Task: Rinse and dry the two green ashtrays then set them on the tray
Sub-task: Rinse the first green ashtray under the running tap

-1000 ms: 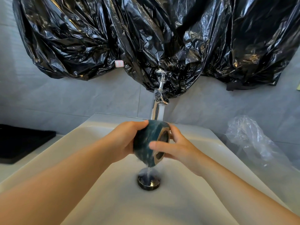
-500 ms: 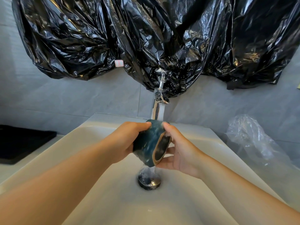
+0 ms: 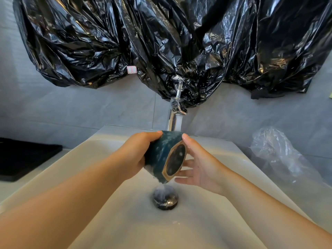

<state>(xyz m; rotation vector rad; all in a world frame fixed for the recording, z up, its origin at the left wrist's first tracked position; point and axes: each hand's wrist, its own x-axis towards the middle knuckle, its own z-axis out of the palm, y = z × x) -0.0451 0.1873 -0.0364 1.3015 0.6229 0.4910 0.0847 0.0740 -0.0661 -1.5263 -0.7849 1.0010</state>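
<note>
Lying at the far left on the table (image 3: 8,192), a flat black tray (image 3: 27,159) sits well apart from the basin of the white sink (image 3: 111,229); above, crumpled black plastic sheeting (image 3: 161,42) hangs across the grey tiled wall, with a small white label (image 3: 131,69) stuck on it; the left hand (image 3: 136,155) reaches over the basin and grips one green ashtray (image 3: 159,157), thumb on top and fingers curled round its left side; the ashtray is held in the air, tipped on its side, its tan-edged dark underside turned toward the camera and the right; it is directly under the chrome tap (image 3: 177,106), whose water runs onto its upper edge and falls off its low corner onto the drain (image 3: 166,199) below; the right hand (image 3: 199,168) is spread wide with straight fingers just beside that underside, thumb tip touching the ashtray's upper right corner, gripping nothing; whether its other fingers touch cannot be told; farther right, a crumpled clear plastic bag (image 3: 276,153) lies on the table against the wall.
</note>
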